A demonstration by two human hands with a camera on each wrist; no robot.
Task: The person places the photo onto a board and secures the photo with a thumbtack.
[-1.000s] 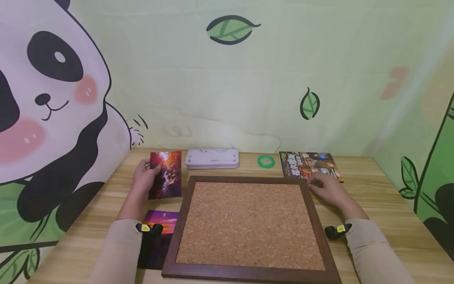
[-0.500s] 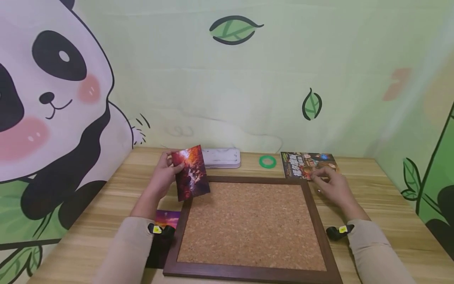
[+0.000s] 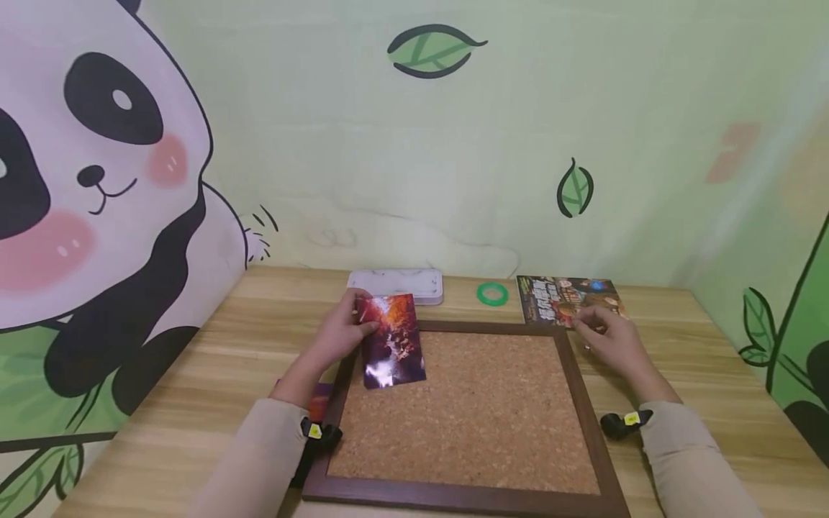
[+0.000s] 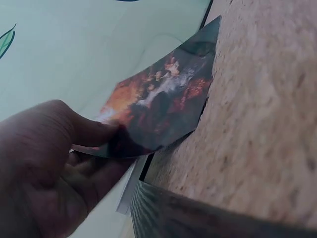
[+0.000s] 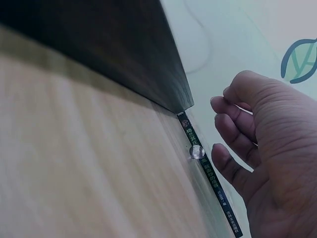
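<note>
A glossy photo print (image 3: 391,342) with orange and purple colours is pinched between the thumb and fingers of my left hand (image 3: 337,331). It is over the upper left of a framed cork board (image 3: 479,410). In the left wrist view the photo (image 4: 163,94) bends, its far edge at or close to the cork. My right hand (image 3: 612,338) is by the board's top right corner, fingers loosely curled, nothing visible between them. Near its fingertips in the right wrist view is a small clear round piece (image 5: 196,151), apparently on the table.
A magazine (image 3: 550,298) lies behind the right hand. At the back are a green tape roll (image 3: 492,293) and a white tin case (image 3: 401,282), partly covered by the photo. Another print (image 3: 319,403) with a purple edge lies left of the board, mostly under my left forearm.
My left hand has carried the photo rightward from beside the board to above its upper left part. The right hand has lifted slightly off the frame corner, exposing the clear piece.
</note>
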